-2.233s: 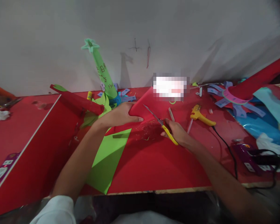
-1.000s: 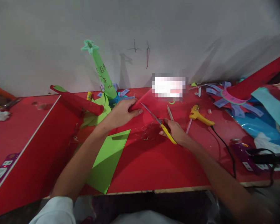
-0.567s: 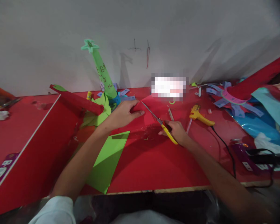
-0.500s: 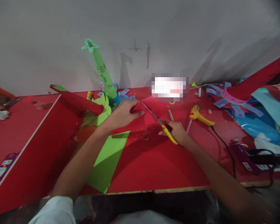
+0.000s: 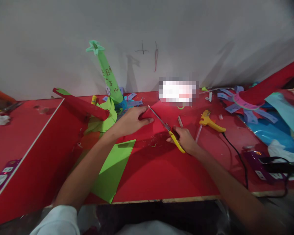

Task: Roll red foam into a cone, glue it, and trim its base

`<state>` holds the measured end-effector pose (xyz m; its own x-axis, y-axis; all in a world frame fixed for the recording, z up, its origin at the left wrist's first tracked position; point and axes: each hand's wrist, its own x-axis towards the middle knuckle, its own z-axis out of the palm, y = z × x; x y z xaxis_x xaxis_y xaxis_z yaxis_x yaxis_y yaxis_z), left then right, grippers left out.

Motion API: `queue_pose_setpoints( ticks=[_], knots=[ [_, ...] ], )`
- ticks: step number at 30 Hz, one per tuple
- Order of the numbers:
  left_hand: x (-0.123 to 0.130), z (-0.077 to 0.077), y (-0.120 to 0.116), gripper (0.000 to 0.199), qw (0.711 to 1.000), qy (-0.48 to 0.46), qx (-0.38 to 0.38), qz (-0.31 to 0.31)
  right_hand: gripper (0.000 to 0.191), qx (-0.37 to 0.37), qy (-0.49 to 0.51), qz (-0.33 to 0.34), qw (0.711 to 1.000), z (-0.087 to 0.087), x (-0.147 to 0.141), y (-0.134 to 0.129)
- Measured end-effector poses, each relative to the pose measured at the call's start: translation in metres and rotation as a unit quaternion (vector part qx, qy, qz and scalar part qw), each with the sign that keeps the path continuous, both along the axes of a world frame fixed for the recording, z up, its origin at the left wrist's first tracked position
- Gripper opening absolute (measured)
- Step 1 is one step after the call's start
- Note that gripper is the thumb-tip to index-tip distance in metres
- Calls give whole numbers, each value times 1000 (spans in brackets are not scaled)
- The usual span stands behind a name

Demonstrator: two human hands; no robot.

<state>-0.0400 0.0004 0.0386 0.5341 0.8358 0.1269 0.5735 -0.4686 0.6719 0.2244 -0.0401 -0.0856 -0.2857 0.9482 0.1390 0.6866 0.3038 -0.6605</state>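
Note:
My left hand (image 5: 132,121) is closed on a red sheet of paper (image 5: 161,109), its edge between thumb and fingers. Yellow-handled scissors (image 5: 176,142) are in my right hand (image 5: 185,139), fingers wrapped at the handles. Their blades point up and left across the sheet, with the tips close to my left fingers. The blades look nearly closed, and whether they bite into the paper is hard to make out, red lying against red. Under my left forearm lies a green sheet (image 5: 117,169).
A yellow glue gun (image 5: 212,122) with a black cord rests to the right, near a purple power strip (image 5: 259,168). Behind my left hand stands a green paper tube (image 5: 110,76) with a star top. A red divider panel (image 5: 46,156) rises at left. A bright patch is pixelated.
Very little differs. My left hand has shifted slightly, its thumb a touch lower and further right. The scissors' handles have moved slightly left and down.

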Motion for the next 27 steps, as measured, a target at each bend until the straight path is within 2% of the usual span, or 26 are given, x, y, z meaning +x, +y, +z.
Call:
queue_pose_setpoints(
  ticks=[9,16,22,24,27],
  knots=[
    [-2,-2,1,27,1000,16,14,0,69,47,14,-28,998,-1,-1,0],
    [-2,-12,7,30,999,-33,17,16,65,22,68,-54,996,-1,-3,-4],
    [-5,-37,18,61,999,-11,3,33,58,21,90,-71,993,-3,1,-2],
    [-8,-42,19,76,999,31,-4,44,57,25,94,-75,992,-3,2,-1],
    [-10,-46,13,98,987,149,-29,43,55,25,99,-78,992,-3,1,-1]
  ],
)
